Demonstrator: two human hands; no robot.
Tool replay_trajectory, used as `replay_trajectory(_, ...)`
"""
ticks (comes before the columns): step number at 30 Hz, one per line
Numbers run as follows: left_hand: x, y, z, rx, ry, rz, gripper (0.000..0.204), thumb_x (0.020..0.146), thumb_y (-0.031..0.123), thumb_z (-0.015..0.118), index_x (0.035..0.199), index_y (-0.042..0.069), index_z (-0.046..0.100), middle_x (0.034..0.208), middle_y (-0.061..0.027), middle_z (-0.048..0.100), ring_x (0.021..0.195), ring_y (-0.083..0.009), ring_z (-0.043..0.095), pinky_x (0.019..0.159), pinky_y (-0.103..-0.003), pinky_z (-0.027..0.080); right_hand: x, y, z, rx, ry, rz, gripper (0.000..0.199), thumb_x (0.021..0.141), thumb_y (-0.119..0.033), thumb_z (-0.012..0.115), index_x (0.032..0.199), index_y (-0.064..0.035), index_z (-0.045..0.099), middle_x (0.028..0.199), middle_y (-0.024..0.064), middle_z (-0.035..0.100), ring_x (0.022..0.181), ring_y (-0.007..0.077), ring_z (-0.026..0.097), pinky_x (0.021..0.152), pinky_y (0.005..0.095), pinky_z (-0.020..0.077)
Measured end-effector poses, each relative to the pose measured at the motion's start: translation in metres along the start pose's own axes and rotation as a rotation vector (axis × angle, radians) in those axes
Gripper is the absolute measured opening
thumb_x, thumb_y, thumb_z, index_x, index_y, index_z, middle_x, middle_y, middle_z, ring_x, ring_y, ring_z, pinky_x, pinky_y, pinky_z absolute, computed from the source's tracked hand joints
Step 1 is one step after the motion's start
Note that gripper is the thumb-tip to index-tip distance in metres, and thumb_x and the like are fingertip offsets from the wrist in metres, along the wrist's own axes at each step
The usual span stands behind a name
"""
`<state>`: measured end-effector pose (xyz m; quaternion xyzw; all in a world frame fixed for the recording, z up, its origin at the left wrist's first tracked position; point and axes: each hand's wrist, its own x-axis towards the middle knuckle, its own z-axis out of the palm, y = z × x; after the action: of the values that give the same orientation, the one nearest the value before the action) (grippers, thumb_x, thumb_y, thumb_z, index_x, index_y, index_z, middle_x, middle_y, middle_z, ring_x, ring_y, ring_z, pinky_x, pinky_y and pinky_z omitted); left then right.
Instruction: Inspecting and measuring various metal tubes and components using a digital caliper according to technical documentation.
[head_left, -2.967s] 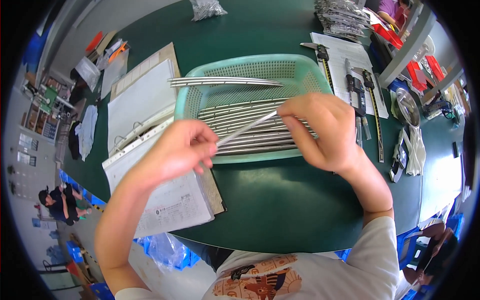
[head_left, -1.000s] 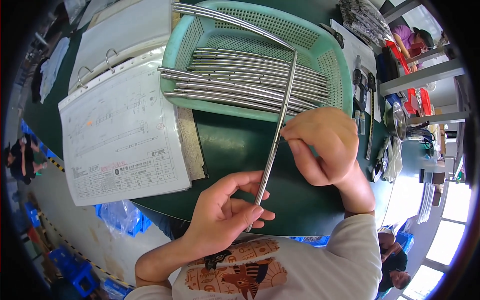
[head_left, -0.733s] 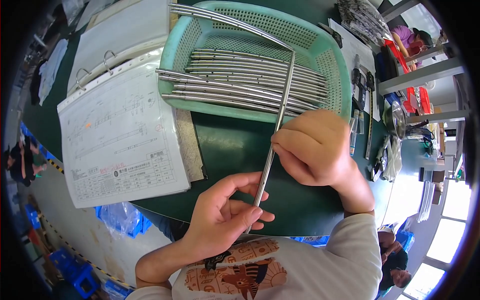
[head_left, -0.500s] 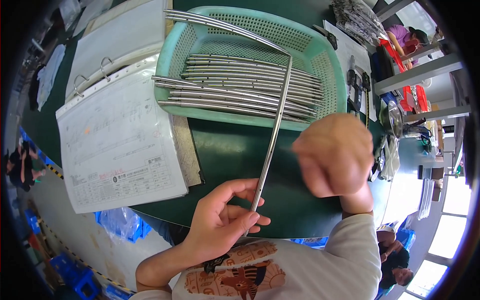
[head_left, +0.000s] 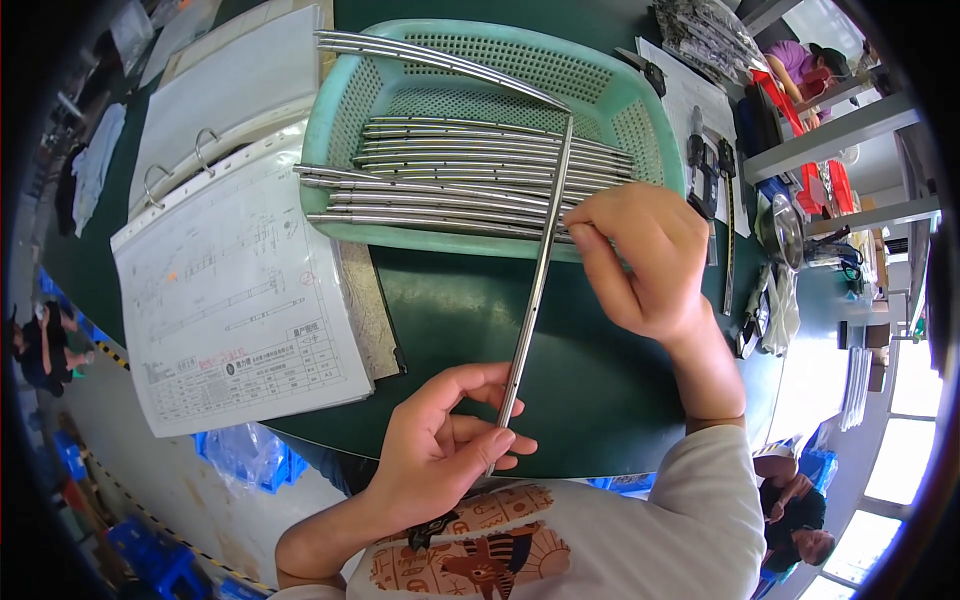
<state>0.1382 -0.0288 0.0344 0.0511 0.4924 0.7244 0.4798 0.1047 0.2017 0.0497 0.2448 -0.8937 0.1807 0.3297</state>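
My left hand is closed round the near end of a thin metal tube with small dark holes. The tube slants up and away, its far end over the basket. Beside its upper part is my right hand, thumb and forefinger drawn together at the tube; whether they touch it or pinch something small is hidden. Behind both hands stands a pale green perforated plastic basket. Several similar metal tubes lie in it side by side, some jutting over its left rim. A few more tubes rest across its far left corner.
An open ring binder with drawing sheets lies left of the basket. Calipers and other measuring tools lie to the right, near a metal bowl. Blue bins stand below the table edge. Other people are farther off at both sides.
My right hand has come left and away from me, up to the tube, and its fingers now show clearly. My left hand keeps its grip on the tube almost unmoved.
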Motion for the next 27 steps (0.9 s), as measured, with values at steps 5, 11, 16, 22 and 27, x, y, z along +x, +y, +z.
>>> replay_trajectory(5,0.0,0.001,0.001,-0.005,0.005,-0.009,0.042,0.081,-0.006,0.051,0.12,-0.003,0.037,0.101,-0.0112,0.047,0.083,-0.0239,0.063,0.068,-0.027,0.054,0.0,-0.006,0.002,-0.097,-0.134,0.067,0.012,0.064,-0.006,0.064,0.074,-0.006,0.057,0.066,0.0063,0.057,0.057,0.023,0.056,0.049,0.0318,0.0436)
replay_trajectory(11,-0.003,0.007,-0.004,0.044,0.028,0.011,0.041,0.081,-0.005,0.05,0.12,-0.003,0.038,0.1,-0.0117,0.049,0.081,-0.022,0.063,0.065,-0.026,0.054,0.006,-0.013,-0.02,0.026,0.198,0.03,0.01,0.07,0.001,0.058,0.079,-0.0016,0.056,0.075,0.0101,0.062,0.064,0.0215,0.06,0.057,0.028,0.0473)
replay_trajectory(16,0.001,0.056,-0.021,0.699,0.146,0.419,0.037,0.08,-0.009,0.043,0.115,0.002,0.049,0.093,-0.0107,0.051,0.068,-0.0123,0.055,0.056,-0.02,0.048,0.007,-0.011,-0.039,0.034,0.362,0.059,0.01,0.072,0.006,0.052,0.081,0.0031,0.055,0.077,0.0138,0.062,0.066,0.0221,0.06,0.059,0.0275,0.0473)
replay_trajectory(22,0.064,0.141,-0.051,1.452,0.301,0.697,0.034,0.074,-0.015,0.04,0.1,-0.003,0.057,0.082,-0.0086,0.052,0.063,-0.0142,0.047,0.06,-0.024,0.04,0.008,-0.004,-0.048,-0.033,0.451,0.023,0.013,0.07,0.007,0.055,0.082,0.0034,0.056,0.074,0.0125,0.061,0.064,0.0214,0.059,0.057,0.0272,0.0468)
replay_trajectory(27,0.113,0.166,-0.087,1.64,0.234,0.746,0.03,0.073,-0.014,0.043,0.096,-0.002,0.058,0.081,-0.0111,0.053,0.068,-0.0192,0.052,0.063,-0.028,0.042,0.012,0.006,-0.054,-0.113,0.469,-0.029,0.013,0.067,0.007,0.057,0.079,0.0022,0.057,0.069,0.0124,0.06,0.057,0.0218,0.058,0.052,0.0268,0.0456)
